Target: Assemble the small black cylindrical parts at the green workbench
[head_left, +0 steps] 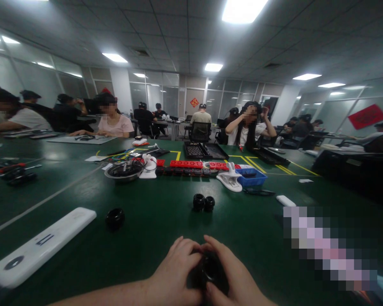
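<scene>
At the near edge of the green table, my left hand (pixel 178 270) and my right hand (pixel 238 272) are cupped around a glossy black ring-shaped fitting (pixel 209 270). Both hands have their fingers curved against it from opposite sides, and they hide much of its outline. Farther ahead stand two similar black fittings (pixel 198 202), side by side. Another black ring-shaped fitting (pixel 115 218) lies alone to the left of my hands.
A long white device (pixel 46 244) lies at left. Across the middle are a metal bowl (pixel 123 173) with dark parts, red sockets (pixel 187 164), a white clamp (pixel 230 180) and a blue bin (pixel 252 177). A black open case (pixel 206 150) sits beyond. People sit around.
</scene>
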`<state>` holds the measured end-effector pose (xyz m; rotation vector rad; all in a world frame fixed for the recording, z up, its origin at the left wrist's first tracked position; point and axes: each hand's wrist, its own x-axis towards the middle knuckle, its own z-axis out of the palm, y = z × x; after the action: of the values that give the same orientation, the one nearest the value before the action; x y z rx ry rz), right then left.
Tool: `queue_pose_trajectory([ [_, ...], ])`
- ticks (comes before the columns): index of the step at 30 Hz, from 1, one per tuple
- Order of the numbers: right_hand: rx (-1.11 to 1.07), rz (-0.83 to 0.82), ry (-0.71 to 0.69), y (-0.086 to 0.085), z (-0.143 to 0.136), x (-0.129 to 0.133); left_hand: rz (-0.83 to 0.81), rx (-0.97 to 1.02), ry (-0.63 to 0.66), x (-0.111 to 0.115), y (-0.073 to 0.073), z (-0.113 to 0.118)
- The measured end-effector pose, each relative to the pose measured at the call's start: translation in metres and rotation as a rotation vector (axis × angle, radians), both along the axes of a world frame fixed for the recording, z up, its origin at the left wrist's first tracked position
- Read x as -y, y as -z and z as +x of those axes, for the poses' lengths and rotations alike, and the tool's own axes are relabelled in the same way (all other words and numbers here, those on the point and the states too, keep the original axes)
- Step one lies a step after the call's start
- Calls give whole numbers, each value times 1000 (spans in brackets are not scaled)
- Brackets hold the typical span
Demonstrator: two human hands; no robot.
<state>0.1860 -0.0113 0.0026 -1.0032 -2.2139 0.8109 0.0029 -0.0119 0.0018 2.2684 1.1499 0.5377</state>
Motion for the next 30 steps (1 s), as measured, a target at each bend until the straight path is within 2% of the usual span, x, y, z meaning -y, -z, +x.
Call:
queue_pose_trajectory([
  [6, 20, -45, 64, -3, -2, 0, 17, -18, -22, 1, 0, 1],
  [11, -70, 54, -44, -3, -1, 0, 14, -39, -17, 0, -1, 0],
  [16, -90, 20, -154, -10, -1, 1, -73, -83, 24, -2, -2, -3],
  [22, -5, -52, 7, -4, -3, -1, -104, -109, 20, -1, -11, -2],
  [26, -77, 3, -60, -6, -2, 1, -113, -119, 28, -1, -10, -2],
  [30, -86, -25, -138, -14, -2, 4, -122, -111, 27, -2, -9, -3],
])
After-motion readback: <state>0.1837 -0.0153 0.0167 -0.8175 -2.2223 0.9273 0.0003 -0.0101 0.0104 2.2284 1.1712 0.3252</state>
